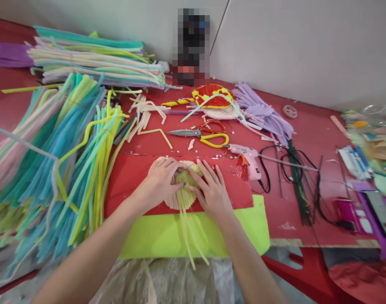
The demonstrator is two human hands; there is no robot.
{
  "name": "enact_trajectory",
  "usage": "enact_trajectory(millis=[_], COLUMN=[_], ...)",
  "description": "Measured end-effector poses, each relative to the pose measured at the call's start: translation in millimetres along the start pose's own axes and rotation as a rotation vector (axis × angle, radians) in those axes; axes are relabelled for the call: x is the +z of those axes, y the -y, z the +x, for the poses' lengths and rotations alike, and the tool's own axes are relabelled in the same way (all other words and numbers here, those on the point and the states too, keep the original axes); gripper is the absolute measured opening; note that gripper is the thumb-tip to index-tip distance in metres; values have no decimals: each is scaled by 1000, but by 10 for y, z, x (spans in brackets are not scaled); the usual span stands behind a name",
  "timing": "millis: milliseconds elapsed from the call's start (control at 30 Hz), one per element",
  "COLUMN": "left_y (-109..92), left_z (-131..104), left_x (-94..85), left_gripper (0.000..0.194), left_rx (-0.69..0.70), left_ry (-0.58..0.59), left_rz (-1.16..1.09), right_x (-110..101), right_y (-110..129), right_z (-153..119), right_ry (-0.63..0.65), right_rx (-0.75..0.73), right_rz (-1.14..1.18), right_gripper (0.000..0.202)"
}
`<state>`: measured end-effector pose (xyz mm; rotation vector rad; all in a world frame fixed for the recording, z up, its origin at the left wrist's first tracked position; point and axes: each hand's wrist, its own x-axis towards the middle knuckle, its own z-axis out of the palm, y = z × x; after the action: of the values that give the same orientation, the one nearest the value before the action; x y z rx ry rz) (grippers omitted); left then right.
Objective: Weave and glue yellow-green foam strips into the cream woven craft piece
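Observation:
A round disc of pipe cleaners (184,200), pale pink at the left and yellow-green at the right, lies on a red board (129,181). My left hand (161,179) grips its left side, fingers curled at the top edge and thumb across the front. My right hand (213,190) rests against the right side with its fingers stretched out and apart, thumb touching the disc. Loose yellow pipe-cleaner ends (191,240) hang from the disc toward me, over a lime-green sheet (250,228). What lies under my left fingertips is hidden.
Big bundles of coloured pipe cleaners (53,156) fill the left. Ahead lie scissors (197,133), a pink glue gun (250,160) with a black cord, and a red-yellow woven piece (212,96). A purple bundle (265,109) and dark green stems (299,185) lie right.

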<state>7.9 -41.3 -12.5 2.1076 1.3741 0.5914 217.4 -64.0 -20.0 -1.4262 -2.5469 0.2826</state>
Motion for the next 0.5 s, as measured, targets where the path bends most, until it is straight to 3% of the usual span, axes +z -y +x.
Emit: enact_trajectory(millis=[167, 300, 500], left_y=[-15, -25, -43], left_z=[-47, -91, -116], left_x=[-44, -28, 32], left_gripper=[16, 16, 16], left_rx=[-71, -160, -224], left_ry=[-43, -88, -149], left_rz=[-16, 102, 43], right_x=[27, 25, 11], right_y=[8, 32, 51], right_z=[-8, -15, -23], right_ry=[-51, -66, -103], right_rx=[-6, 7, 8], right_rz=[-8, -10, 10], right_gripper=[49, 46, 44])
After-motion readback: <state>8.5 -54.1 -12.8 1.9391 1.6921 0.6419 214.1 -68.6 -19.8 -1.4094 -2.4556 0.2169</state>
